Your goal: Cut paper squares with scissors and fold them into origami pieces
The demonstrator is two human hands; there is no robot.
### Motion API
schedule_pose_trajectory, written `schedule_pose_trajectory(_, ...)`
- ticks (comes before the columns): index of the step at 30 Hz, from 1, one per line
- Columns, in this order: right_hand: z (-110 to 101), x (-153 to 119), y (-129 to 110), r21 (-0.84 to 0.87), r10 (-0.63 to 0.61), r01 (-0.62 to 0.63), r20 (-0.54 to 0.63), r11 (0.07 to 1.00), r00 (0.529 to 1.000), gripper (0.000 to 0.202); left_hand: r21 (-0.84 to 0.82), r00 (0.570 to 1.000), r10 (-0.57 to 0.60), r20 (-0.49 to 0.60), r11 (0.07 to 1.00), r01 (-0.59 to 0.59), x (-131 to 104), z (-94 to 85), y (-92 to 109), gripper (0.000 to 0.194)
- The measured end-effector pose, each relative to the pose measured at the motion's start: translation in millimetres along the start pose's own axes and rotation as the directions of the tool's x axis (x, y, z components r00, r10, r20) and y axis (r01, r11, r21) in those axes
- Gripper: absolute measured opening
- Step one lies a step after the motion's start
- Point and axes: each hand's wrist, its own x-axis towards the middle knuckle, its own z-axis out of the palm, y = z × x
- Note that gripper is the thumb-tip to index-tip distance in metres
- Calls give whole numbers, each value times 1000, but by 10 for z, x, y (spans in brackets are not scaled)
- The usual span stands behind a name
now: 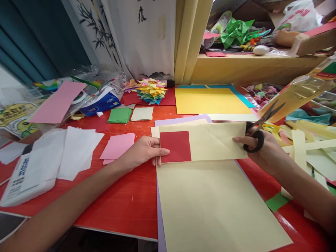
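My left hand [144, 152] pinches the red square [177, 144] against the cream strip [212, 143], held over the bench [118, 203] inside its near edge; my right hand [269, 152] grips the scissors [261, 121] and the strip's right end. Slackened thumb pressure could let the square slip askew.

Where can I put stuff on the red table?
On the bare red tabletop between the left forearm and the lilac sheet; a smaller patch lies between that forearm and the white sheets. The right's crowded: paper scraps, yellow-liquid bottle.
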Motion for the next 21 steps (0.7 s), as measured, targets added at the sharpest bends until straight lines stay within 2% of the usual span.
schedule_pose_trajectory(5, -1, -2, 1, -12, -21, 21, 18, 1000, 1000, 23, 140, 997, 28, -75, 990, -17, -5, 6, -13, 27)
schedule_pose_trajectory(9, -15, 7, 16, 5, -141, 141, 35, 990, 989, 18, 294, 974, 175, -147, 947, -126, -12, 25, -57, 28)
schedule_pose_trajectory(11, -22, 4, 24, 12, -177, 177, 47, 984, 983, 21, 374, 959, 236, -155, 913, -164, -9, 32, -79, 28)
schedule_pose_trajectory(15, -24, -15, 36, -24, -137, 140, 106, 990, 985, 30, 490, 947, 281, -158, 855, -172, 7, 33, -114, 30)
schedule_pose_trajectory(21, 8, -45, 25, 24, -214, 213, 101, 977, 972, 33, 551, 923, 348, -165, 809, -206, 27, 29, -162, 35)
